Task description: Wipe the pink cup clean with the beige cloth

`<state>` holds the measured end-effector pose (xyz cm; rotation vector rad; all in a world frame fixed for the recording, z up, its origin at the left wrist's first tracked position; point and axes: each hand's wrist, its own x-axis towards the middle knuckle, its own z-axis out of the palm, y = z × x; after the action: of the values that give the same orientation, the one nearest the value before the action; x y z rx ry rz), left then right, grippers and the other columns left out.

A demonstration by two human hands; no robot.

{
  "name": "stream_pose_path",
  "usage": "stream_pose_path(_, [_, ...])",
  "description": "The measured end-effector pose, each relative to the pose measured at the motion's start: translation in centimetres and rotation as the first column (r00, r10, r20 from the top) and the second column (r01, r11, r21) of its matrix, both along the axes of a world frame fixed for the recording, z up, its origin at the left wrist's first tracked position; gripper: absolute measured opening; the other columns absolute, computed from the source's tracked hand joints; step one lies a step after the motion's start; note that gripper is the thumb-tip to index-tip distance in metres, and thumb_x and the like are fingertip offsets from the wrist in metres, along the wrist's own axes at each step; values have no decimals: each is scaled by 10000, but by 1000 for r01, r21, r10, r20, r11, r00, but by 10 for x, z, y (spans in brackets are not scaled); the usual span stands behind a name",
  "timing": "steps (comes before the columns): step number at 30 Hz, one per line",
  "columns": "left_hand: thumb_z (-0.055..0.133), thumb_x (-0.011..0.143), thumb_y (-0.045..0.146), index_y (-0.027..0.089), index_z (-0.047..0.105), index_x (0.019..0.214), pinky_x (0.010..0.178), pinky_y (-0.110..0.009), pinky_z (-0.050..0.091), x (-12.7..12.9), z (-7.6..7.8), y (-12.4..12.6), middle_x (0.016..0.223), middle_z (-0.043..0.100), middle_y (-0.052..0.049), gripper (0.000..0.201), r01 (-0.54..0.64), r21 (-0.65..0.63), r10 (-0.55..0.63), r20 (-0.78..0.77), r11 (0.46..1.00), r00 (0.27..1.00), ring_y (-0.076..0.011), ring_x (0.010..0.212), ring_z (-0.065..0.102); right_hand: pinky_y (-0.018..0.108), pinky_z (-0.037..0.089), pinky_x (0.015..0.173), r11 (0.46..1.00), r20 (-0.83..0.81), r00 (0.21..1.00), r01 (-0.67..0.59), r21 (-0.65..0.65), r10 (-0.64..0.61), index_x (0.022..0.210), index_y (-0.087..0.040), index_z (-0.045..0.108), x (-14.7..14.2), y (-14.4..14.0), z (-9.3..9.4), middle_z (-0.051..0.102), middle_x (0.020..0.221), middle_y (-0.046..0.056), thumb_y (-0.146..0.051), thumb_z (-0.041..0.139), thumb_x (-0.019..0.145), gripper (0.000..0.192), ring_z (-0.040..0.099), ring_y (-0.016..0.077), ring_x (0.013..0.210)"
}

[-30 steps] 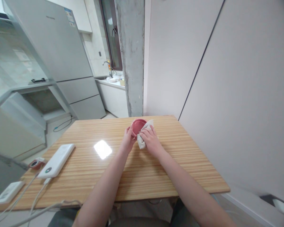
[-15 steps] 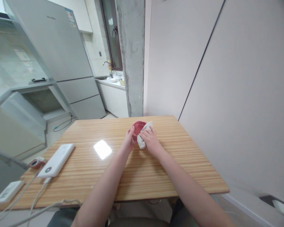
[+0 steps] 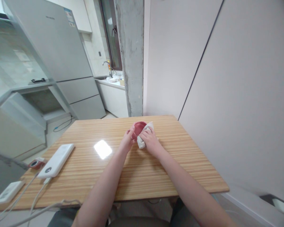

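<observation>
A small round red bowl [image 3: 139, 126] is tilted with its inside facing me, above the far middle of the wooden table [image 3: 92, 176]. My left hand [image 3: 128, 138] grips its left rim, thumb on the near side. In my right hand [image 3: 150, 140] is a bunched white cloth [image 3: 141, 143], pressed against the bowl's right side. The cloth hides the bowl's lower right part. Whether the bowl's base touches the table I cannot tell.
At the table's left lie a white power bank [image 3: 56, 160] with a cable plugged in, a small red object [image 3: 37, 163] and a white box-shaped piece [image 3: 8, 192]. A concrete pillar [image 3: 132, 60] and a pale wall [image 3: 165, 56] stand behind, a fridge [image 3: 54, 44] at back left.
The bowl has turned slightly in my left hand, whose fingers have shifted a little on the rim. My right hand keeps the cloth against it in nearly the same place.
</observation>
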<state>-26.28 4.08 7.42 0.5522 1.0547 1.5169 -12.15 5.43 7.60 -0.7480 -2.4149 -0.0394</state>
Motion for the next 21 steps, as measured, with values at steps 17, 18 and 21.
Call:
stream_pose_path(17, [677,757,302,149,609,1052,753,-328,542,-1,11,-1,1013,688,-115,339,39,61,-45,112,997,993,-234,952,652,357,535,840,614,-693,198,-342,-712,-693,1054,-162,617,15,41,-13,711,978,74,-590,504,803,509,655,228,971])
stream_pose_path(18, [658,769,296,138,626,1053,745,-314,540,-1,12,-3,1024,689,-119,327,98,54,-104,119,994,987,-232,952,649,352,546,822,548,-678,241,-434,-715,-694,1028,-163,628,15,44,-14,719,957,70,-608,517,787,518,666,225,948])
stream_pose_path(21, [630,790,294,127,665,1044,712,-288,535,2,15,-9,1039,694,-113,306,206,10,-205,129,979,970,-227,943,645,359,544,853,385,-638,425,-541,-748,-642,989,-158,656,11,39,-14,727,956,74,-632,543,769,535,673,221,955])
